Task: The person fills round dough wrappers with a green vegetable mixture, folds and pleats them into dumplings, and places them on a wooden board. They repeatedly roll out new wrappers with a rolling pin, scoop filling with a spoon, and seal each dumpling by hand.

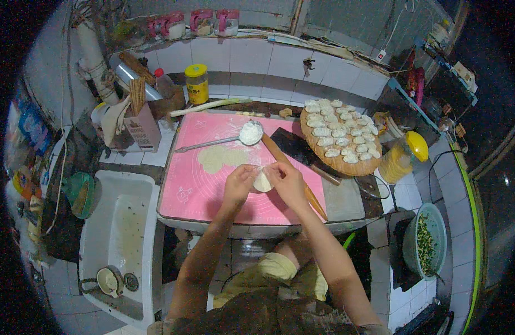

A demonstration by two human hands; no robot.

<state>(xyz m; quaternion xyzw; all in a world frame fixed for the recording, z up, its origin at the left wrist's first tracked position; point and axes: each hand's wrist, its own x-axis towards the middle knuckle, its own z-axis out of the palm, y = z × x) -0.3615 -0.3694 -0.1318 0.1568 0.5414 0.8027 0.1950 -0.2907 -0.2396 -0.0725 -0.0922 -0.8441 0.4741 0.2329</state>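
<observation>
Between my two hands hangs a pale round dough wrapper [263,182], held above a pink silicone pastry mat [186,176]. The fingertips of my left hand [239,181] pinch its upper left edge. My right hand [286,178] grips the upper right edge; whether filling is inside cannot be seen. Several flat dough rounds [215,159] overlap on the mat just beyond my left hand. Behind them rests a long-handled ladle [211,143] with white flour [251,133] in its bowl. A wooden rolling pin [277,150] lies slantwise, partly under my right hand and forearm.
Right of the mat, a round wooden board [328,155] bears rows of dumplings [339,133], by a dark-bladed cleaver [295,144]. A bowl of chopped greens [427,247] stands far right, near a yellow-lidded jar [397,161]. A white sink [115,184] lies left; a leek [211,106] lies behind.
</observation>
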